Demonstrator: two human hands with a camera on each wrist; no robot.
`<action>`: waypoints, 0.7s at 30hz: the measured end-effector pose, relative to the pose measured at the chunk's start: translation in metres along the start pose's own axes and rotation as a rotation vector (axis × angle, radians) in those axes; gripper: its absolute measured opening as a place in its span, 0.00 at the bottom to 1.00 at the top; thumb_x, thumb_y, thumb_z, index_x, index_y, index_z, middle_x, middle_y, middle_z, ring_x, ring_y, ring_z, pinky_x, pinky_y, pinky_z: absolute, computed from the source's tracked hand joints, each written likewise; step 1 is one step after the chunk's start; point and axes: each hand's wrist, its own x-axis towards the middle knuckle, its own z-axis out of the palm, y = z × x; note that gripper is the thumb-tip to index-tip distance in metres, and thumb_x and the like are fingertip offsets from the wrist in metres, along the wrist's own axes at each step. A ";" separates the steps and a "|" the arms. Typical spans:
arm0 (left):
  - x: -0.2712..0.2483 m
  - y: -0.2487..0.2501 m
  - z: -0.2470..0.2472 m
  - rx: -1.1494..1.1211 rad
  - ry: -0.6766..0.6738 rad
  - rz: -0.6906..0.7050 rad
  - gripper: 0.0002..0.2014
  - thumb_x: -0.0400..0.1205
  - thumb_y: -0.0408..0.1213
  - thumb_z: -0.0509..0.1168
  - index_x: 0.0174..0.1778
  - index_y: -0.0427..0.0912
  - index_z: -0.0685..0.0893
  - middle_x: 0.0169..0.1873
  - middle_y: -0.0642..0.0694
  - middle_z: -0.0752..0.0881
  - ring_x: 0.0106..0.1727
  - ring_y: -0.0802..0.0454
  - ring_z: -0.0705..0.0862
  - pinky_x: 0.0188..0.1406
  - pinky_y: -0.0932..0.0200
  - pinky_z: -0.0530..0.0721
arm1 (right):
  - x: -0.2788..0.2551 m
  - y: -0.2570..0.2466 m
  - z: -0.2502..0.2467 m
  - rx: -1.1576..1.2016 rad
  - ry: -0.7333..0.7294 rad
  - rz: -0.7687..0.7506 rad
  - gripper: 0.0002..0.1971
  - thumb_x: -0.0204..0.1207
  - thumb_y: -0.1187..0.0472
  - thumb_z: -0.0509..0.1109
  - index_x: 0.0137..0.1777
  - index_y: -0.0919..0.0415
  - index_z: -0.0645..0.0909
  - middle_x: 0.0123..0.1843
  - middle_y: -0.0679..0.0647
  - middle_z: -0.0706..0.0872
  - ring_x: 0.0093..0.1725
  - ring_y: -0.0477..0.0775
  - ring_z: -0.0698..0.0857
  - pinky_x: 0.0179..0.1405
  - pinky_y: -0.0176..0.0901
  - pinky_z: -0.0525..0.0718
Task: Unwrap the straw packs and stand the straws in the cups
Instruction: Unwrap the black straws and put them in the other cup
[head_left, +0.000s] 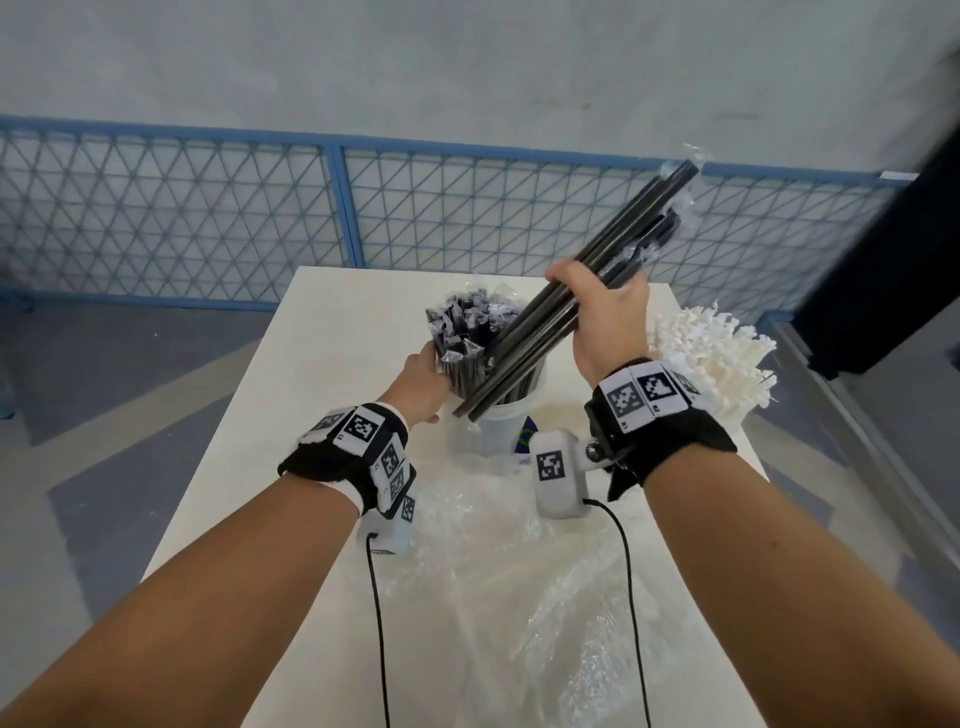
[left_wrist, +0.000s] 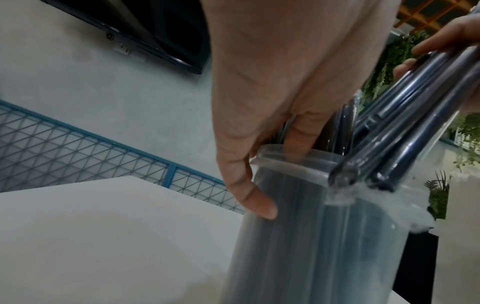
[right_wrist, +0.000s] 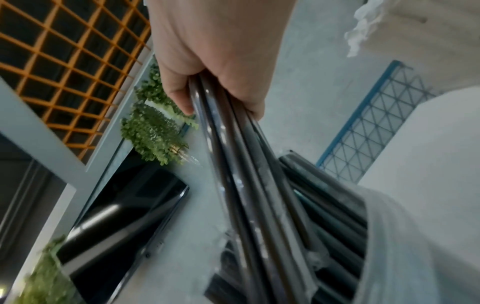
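Note:
A translucent plastic cup (head_left: 501, 426) (left_wrist: 311, 236) stands mid-table, packed with black straws (head_left: 467, 332) in clear sleeves. My left hand (head_left: 423, 382) (left_wrist: 262, 144) grips the cup's rim, thumb on the outer wall and fingers inside among the straws. My right hand (head_left: 602, 317) (right_wrist: 215, 67) grips a bundle of black straws (head_left: 571, 306) (right_wrist: 249, 185) (left_wrist: 405, 131) slanted over the cup. Its lower ends sit at the cup's near rim; clear wrap clings to its upper ends.
Crumpled clear plastic wrap (head_left: 519, 571) covers the near part of the white table (head_left: 234, 493). A heap of white straws (head_left: 711, 358) lies at the right edge. A blue mesh fence (head_left: 208, 218) runs behind the table.

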 end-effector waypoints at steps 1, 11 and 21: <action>0.001 0.000 -0.001 0.002 -0.005 -0.005 0.26 0.83 0.29 0.53 0.78 0.47 0.59 0.76 0.39 0.62 0.67 0.37 0.73 0.52 0.48 0.83 | 0.004 0.000 0.001 0.042 0.046 -0.008 0.15 0.59 0.75 0.73 0.45 0.67 0.74 0.36 0.61 0.79 0.33 0.56 0.78 0.33 0.43 0.80; 0.011 -0.007 0.000 -0.028 -0.023 -0.013 0.29 0.82 0.28 0.51 0.79 0.52 0.57 0.71 0.37 0.68 0.65 0.31 0.74 0.30 0.57 0.83 | 0.000 0.010 0.007 -0.266 -0.105 -0.066 0.14 0.65 0.69 0.77 0.43 0.60 0.75 0.38 0.52 0.83 0.39 0.51 0.84 0.45 0.46 0.87; 0.013 -0.010 0.000 -0.057 -0.045 -0.021 0.30 0.81 0.30 0.52 0.78 0.56 0.57 0.70 0.37 0.71 0.64 0.33 0.77 0.28 0.59 0.81 | -0.014 0.068 -0.015 -0.522 -0.298 0.091 0.50 0.50 0.49 0.85 0.72 0.53 0.62 0.72 0.58 0.74 0.72 0.57 0.75 0.73 0.58 0.74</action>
